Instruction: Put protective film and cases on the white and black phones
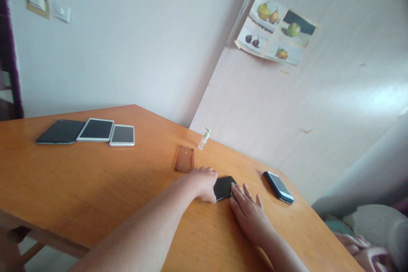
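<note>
A black phone lies flat on the orange wooden table. My left hand is curled over the phone's left end, fingers closed on its edge. My right hand rests flat on the table with fingers stretched out, its fingertips touching the phone's right end. A brownish translucent phone case lies just beyond my left hand. A second phone with a blue rim lies to the right of my right hand.
Three devices lie side by side at the far left: a dark tablet, a white tablet, a white phone. A small clear pump bottle stands near the wall. A fruit poster hangs on it.
</note>
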{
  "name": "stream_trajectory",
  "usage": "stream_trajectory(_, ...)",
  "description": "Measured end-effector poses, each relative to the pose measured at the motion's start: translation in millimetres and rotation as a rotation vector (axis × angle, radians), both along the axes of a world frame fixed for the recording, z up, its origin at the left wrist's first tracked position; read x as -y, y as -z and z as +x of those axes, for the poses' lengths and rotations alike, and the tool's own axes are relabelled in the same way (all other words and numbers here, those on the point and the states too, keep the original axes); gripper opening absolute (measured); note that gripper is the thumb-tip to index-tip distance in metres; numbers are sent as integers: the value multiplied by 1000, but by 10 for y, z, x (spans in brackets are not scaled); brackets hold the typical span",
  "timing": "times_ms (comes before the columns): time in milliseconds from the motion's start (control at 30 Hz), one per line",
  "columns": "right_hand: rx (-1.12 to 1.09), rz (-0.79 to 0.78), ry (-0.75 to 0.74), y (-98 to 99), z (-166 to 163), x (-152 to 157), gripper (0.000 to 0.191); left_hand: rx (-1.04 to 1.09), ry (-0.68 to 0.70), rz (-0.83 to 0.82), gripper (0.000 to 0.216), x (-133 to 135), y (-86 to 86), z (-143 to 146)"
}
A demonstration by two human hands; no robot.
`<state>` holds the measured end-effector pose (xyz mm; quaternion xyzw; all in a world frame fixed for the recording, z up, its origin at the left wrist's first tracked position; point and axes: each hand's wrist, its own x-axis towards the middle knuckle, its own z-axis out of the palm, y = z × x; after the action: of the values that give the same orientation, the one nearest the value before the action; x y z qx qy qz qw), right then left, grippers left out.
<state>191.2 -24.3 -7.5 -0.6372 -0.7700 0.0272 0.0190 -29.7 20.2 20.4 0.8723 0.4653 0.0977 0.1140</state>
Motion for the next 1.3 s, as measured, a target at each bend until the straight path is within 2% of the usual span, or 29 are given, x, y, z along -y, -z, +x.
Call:
stream_trajectory(67,-52,-24,-151,-2,-97,85,59,14,3,0,57,0,1,-4)
stream_trajectory(133,-93,-40,-212,3,-121,97,57,23,6,0,56,1,-4,-9)
stream_trajectory(167,-97,-32,-185,8,-103,73,57,24,8,-2,55,3,-10,-11)
stream_trajectory(267,-74,33,19,19,-4,-42,57,17,7,-11,55,12,-30,-16)
stream_trajectory(333,-69,53,79,11,7,-63,58,14,7,-15,55,19,-41,-18)
stream_trajectory(400,-92,36,-15,-11,-67,-2,58,14,11,-16,56,23,-47,-19)
stream_trajectory(500,-148,-28,-268,-41,-243,143,56,23,21,-22,57,24,-49,-23)
stream_trajectory(567,-164,-47,-312,-37,-288,163,55,31,23,-27,55,22,-53,-27)
stream_trajectory(600,-161,-38,-272,-26,-273,135,55,35,20,-31,53,22,-57,-29)
stream_trajectory(700,-139,29,-26,25,-128,-21,57,45,2,-65,44,18,-75,-35)
stream_trajectory(767,-120,59,62,40,-57,-77,59,47,-12,-91,39,12,-87,-36)
stream_trajectory(833,-114,46,-4,18,-85,-26,59,47,-21,-102,37,7,-94,-35)
stream_trajectory(967,-142,-40,-318,-86,-334,245,55,49,-38,-107,33,3,-94,-34)
stream_trajectory(1033,-146,-55,-371,-111,-392,299,54,49,-45,-111,32,6,-96,-37)
stream_trajectory(1100,-137,-43,-313,-90,-339,239,54,48,-48,-118,33,8,-103,-41)
stream_trajectory(1233,-66,57,-7,17,-90,-17,59,54,-48,-128,36,-1,-112,-42)
stream_trajectory(1300,-25,81,57,30,-59,-57,61,63,-51,-134,37,-14,-103,-39)
